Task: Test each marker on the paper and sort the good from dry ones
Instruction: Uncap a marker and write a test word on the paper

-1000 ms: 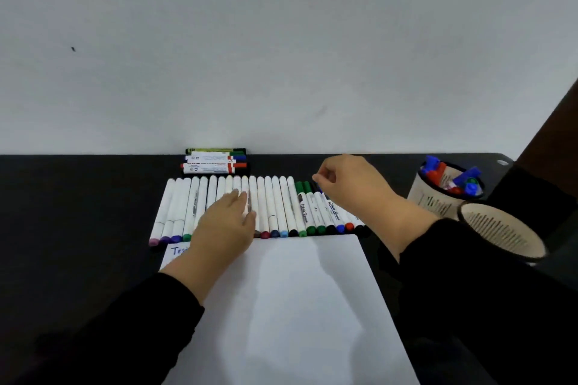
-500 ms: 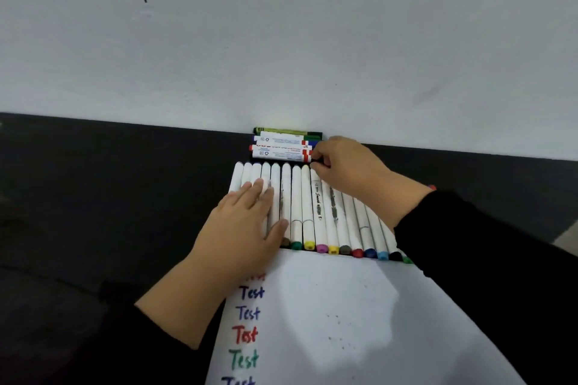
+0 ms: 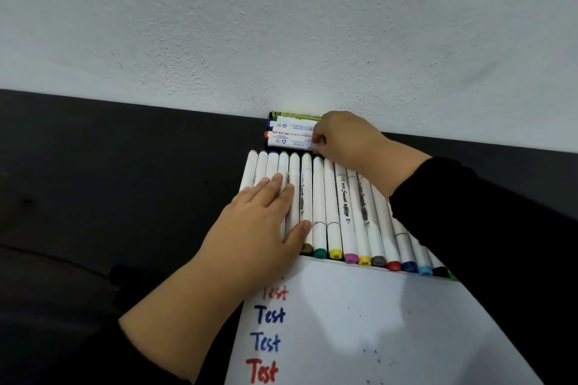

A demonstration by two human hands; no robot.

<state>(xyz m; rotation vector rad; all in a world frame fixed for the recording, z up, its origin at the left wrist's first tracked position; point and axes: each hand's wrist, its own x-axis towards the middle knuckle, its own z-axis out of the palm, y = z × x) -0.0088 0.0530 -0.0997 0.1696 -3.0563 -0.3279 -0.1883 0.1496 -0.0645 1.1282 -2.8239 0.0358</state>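
Note:
A row of several white markers (image 3: 331, 209) with coloured end caps lies side by side on the black table, just beyond the white paper (image 3: 359, 322). The paper carries "Test" written in red and blue down its left side. My left hand (image 3: 259, 228) rests flat, fingers straight, on the left part of the row. Against the wall lies a small stack of thicker markers (image 3: 291, 133). My right hand (image 3: 344, 141) reaches to that stack and pinches the right end of the nearest one with curled fingers.
The black table (image 3: 109, 181) stretches to the left. A white wall (image 3: 281, 25) rises directly behind the stacked markers. My dark right sleeve (image 3: 484, 228) covers the right end of the marker row.
The view swung left and closer, so the cups at the right left the frame. My right hand moved from the row's far ends up to the stacked markers by the wall. My left hand stayed on the row.

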